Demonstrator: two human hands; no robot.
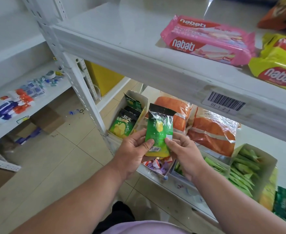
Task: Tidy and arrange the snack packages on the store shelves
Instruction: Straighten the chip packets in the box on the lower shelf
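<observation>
Both hands hold one green snack packet [159,130] before the lower shelf [155,176].
Left hand [135,149] and right hand [184,152] each pinch its bottom end, thumbs in front, grip closed on it.

Green snack packet [159,132]: glossy plastic film, crinkled, throwing glare. Pink wafer pack [209,39]: smooth shiny plastic wrap. Orange bags [213,132]: clear glossy film. Shelf [122,41]: white painted metal, matt, scuffed. Display box [137,100]: plain white cardboard. Floor [54,157]: smooth beige tile, low sheen
</observation>
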